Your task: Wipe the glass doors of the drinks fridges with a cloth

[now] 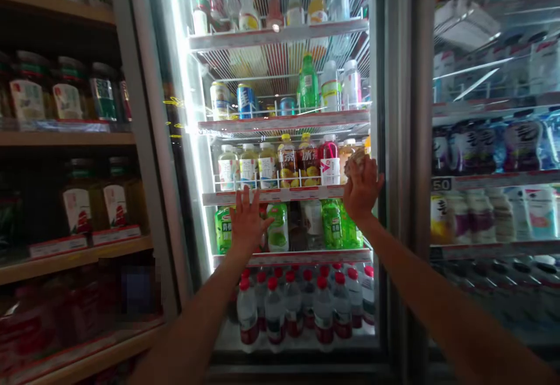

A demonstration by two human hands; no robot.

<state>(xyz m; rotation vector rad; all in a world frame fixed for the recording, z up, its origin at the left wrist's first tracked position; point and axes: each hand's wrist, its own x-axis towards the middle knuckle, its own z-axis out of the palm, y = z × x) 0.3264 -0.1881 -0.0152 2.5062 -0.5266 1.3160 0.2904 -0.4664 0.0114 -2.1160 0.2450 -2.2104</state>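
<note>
Crumpled cloth (probably; it's blurry) [351, 164] is at the right end of the third fridge shelf [271, 197], right of the pink-capped red bottle [329, 160]. Readable: 冰 on the yellow-capped bottles [287, 161], 青 on the green packs [224, 228], "50" on the tag [441, 184] next door. Other small print illegible; bottles behind both hands partly hidden. Right hand [362, 189] grips the cloth, palm hidden. Left hand [249, 219] open, fingers spread, holding nothing, fingertips by the shelf edge; contact unclear.
</note>
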